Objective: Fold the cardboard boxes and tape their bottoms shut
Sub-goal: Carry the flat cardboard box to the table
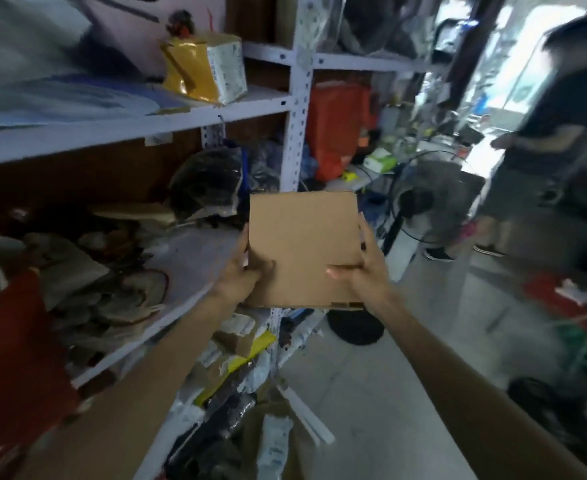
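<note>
One cardboard box [302, 237] is held up in the middle of the view, just in front of the metal shelf [216, 112] on the left. It appears to be flat and not yet opened out, with its broad brown face turned to the camera. The left hand [242, 275] pinches the left edge, thumb on the near face and fingers hidden behind. The right hand [363, 268] grips the lower right corner in the same way, thumb across the face and fingers curled round the edge.

The risks come mostly from the crowded space. The box hangs in the air with nothing under it, so folding the flaps here could let it twist or slip out of the two pinches – a flat surface would steady it. The shelf stands close on the left and a standing fan [427, 199] near on the right, so a swinging flap could catch either one. Another person [541, 133] stands far right, well apart from the box. Loose packaging lies on the floor [371, 375] below, where a dropped box could get lost.

The count is one box in hand, two hands on it, one fan and one other person. No roll of tape can be made out – the picture is blurred.
</note>
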The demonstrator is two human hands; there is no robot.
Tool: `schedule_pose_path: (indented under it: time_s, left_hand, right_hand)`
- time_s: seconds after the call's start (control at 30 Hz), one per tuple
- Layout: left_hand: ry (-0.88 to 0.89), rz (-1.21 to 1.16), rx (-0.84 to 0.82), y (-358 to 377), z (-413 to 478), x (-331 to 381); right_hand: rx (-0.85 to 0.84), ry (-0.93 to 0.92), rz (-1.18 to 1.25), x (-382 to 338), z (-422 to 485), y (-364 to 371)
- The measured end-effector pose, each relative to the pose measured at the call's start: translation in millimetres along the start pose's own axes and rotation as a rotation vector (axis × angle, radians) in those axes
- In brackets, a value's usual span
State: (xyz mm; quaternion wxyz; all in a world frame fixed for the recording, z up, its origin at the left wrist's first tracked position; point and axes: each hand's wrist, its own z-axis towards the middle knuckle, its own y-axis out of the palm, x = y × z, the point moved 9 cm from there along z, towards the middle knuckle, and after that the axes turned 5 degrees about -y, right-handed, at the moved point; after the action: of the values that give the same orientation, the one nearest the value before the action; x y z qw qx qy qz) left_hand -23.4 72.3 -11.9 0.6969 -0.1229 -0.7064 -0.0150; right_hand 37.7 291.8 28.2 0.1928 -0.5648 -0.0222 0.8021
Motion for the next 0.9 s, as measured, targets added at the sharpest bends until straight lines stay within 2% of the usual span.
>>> schedule_pose_path:
  time_s: [0.2,0.33,0.43,0.7,0.9]
  left_hand:
    - [0.097,0.034,-0.404,184,-64,36]
    - [0.091,0.053,-0.746,338,-158,42]
    - [0.115,0.056,-0.959,430,-245,48]
    - [0.191,0.100,-1.394,615,-454,71]
    - [0.145,0.121,-1.620,727,-551,74]
  right_hand:
    - [0.316,0.071,-0.139,0,-141,-165]
    - [0.665,0.143,-0.140,-6,-289,-285]
    - [0.841,0.214,-0.210,-22,-399,-349]
    - [1.324,0.275,-0.310,-83,-634,-454]
    - [1.547,0.311,-0.376,-101,-723,-512]
